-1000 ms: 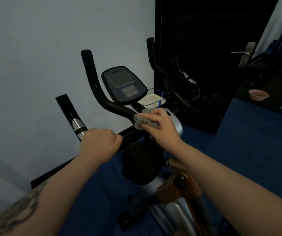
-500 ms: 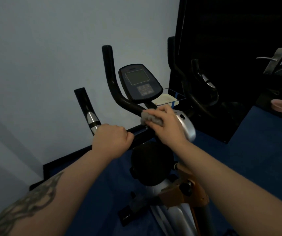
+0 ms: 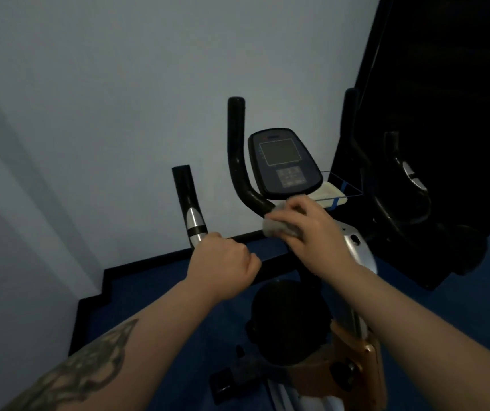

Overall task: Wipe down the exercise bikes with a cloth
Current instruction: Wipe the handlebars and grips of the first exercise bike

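An exercise bike (image 3: 356, 250) stands in front of me, with black handlebars and a dark console (image 3: 285, 161) facing up. My left hand (image 3: 223, 268) grips the left handlebar (image 3: 190, 203) just below its silver sensor band. My right hand (image 3: 309, 229) holds a grey cloth (image 3: 276, 226) against the base of the inner handlebar (image 3: 238, 161), under the console. The bar's lower part is hidden by my hand and the cloth.
A pale wall rises close behind the bike on the left. A dark mirrored panel (image 3: 445, 114) on the right shows the right-hand handlebars (image 3: 409, 185). A small wire tray with a pale item (image 3: 331, 192) sits behind the console. Blue floor (image 3: 155, 292) lies below.
The view has swung left, so the bike now sits further right in the frame. My right hand with the cloth has slid slightly up the bar toward the console. My left hand keeps its grip.
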`<state>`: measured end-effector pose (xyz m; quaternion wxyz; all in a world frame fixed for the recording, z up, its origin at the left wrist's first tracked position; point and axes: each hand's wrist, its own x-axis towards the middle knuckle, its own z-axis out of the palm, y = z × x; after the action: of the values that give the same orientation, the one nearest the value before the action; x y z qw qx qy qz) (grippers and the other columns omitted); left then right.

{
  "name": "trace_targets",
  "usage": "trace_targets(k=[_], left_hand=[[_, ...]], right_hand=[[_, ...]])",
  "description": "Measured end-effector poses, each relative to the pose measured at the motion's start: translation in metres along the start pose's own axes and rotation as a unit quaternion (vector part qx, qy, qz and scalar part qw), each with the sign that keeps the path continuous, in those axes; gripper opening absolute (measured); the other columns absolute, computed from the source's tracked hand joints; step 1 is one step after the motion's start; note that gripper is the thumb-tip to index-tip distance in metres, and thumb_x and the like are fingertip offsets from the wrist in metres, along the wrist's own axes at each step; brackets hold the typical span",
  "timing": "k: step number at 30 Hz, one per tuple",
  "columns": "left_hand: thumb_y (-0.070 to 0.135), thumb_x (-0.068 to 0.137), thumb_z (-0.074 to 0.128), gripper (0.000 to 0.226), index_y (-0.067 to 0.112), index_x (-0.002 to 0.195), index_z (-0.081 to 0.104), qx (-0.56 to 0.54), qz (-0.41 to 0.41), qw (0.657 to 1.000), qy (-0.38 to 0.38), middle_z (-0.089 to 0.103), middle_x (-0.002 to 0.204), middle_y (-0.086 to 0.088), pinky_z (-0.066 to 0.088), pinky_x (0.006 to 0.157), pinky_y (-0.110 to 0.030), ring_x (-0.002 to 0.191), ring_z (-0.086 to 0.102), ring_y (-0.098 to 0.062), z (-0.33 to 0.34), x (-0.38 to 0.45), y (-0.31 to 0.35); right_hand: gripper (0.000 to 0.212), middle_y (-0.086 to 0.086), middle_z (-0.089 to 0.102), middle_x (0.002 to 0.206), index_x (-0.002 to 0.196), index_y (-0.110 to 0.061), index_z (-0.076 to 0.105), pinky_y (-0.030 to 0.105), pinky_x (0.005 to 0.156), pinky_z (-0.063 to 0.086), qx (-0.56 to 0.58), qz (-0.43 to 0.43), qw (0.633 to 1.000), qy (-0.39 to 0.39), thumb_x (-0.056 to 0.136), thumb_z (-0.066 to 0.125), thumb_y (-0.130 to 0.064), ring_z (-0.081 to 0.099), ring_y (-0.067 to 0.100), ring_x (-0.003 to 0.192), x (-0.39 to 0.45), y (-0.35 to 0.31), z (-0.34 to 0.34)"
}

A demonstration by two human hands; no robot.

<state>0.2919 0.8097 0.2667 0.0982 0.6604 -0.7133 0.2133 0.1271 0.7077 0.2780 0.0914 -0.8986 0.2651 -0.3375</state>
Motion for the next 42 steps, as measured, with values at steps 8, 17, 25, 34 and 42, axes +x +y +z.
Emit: trace_targets(k=[8, 17, 25, 34, 42], left_hand=[[0.034, 0.099, 0.027, 0.051, 0.018, 0.053, 0.043, -0.006, -0.01, 0.996, -0.088, 0.056, 0.057, 0.001, 0.038, 0.074, -0.033, 0.05, 0.038, -0.016, 0.007, 0.001, 0.0], [0.025, 0.089, 0.049, 0.044, 0.016, 0.047, 0.042, -0.137, -0.144, 0.979, 0.051, 0.051, 0.051, -0.011, 0.033, 0.053, -0.03, 0.059, 0.05, -0.023, -0.014, 0.038, -0.032], [0.024, 0.083, 0.049, 0.044, 0.013, 0.041, 0.044, -0.133, -0.185, 0.964, 0.135, 0.041, 0.042, -0.002, 0.025, 0.051, -0.023, 0.047, 0.034, -0.012, 0.0, 0.034, -0.037], [0.018, 0.082, 0.056, 0.042, 0.01, 0.042, 0.046, -0.148, -0.21, 0.959, 0.12, 0.043, 0.046, -0.008, 0.034, 0.049, -0.029, 0.048, 0.04, -0.019, 0.001, 0.033, -0.034], [0.018, 0.083, 0.055, 0.042, 0.008, 0.044, 0.048, -0.158, -0.224, 0.954, 0.125, 0.042, 0.048, -0.005, 0.035, 0.05, -0.03, 0.05, 0.04, -0.016, 0.004, 0.033, -0.036]], right_hand=[[0.031, -0.002, 0.054, 0.105, 0.109, -0.023, 0.07, 0.033, 0.069, 0.047, 0.021, -0.028, 0.999, -0.018, 0.08, 0.074, -0.013, 0.053, 0.017, 0.098, 0.038, 0.0, 0.002], [0.031, -0.003, 0.054, 0.107, 0.104, -0.018, 0.066, 0.03, 0.068, 0.048, 0.057, -0.086, 0.995, -0.014, 0.076, 0.074, -0.006, 0.051, 0.013, 0.098, 0.035, 0.012, 0.003], [0.02, -0.01, 0.052, 0.109, 0.106, -0.022, 0.063, 0.028, 0.07, 0.047, 0.139, -0.015, 0.99, 0.005, 0.087, 0.068, -0.018, 0.054, 0.01, 0.097, 0.076, -0.006, 0.024], [0.024, -0.003, 0.052, 0.11, 0.108, -0.019, 0.065, 0.037, 0.073, 0.05, 0.12, -0.055, 0.991, -0.009, 0.086, 0.065, -0.011, 0.053, 0.016, 0.099, 0.114, -0.003, 0.029], [0.019, -0.016, 0.047, 0.105, 0.106, -0.025, 0.064, 0.014, 0.076, 0.044, 0.175, -0.033, 0.984, 0.008, 0.088, 0.067, -0.019, 0.052, 0.002, 0.092, 0.076, 0.011, 0.031]])
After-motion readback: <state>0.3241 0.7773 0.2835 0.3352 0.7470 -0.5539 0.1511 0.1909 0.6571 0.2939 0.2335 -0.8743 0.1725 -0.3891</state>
